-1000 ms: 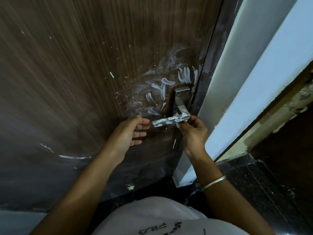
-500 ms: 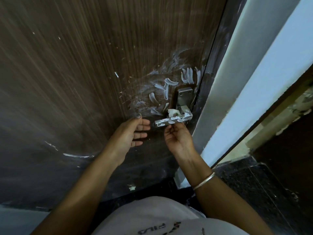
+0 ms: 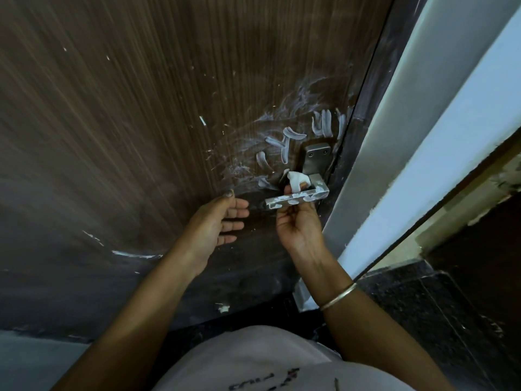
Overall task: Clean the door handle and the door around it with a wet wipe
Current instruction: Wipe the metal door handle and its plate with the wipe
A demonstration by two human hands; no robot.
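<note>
Woodgrain runs across the dark brown door (image 3: 127,122), which fills the left and middle of the view. Low toward its left edge lies a thin white streak (image 3: 135,253). The left hand (image 3: 217,221) is spread, fingers straight and palm turned to the right, just left of the free end of the lever. Whether its fingertips touch the wood cannot be told.

White smears (image 3: 284,142), some thick dabs and some thin swirls, ring the door handle (image 3: 296,197) near the door's right edge. The handle is a flat metal lever with white blotches along its front face. Its screwed backplate (image 3: 315,159) stands above the bend.

The right hand (image 3: 298,224) comes up from below the lever with its palm facing the camera. Its fingers curl up behind the bar and hold the wet wipe (image 3: 294,179), bunched into a small white wad, on top of the lever beside the backplate. A thin metal bangle (image 3: 338,296) circles that wrist.

Right of the door edge rises the pale door frame (image 3: 423,136), and below it lies dark speckled floor (image 3: 423,311). A light shirt (image 3: 253,359) shows at the bottom edge.
</note>
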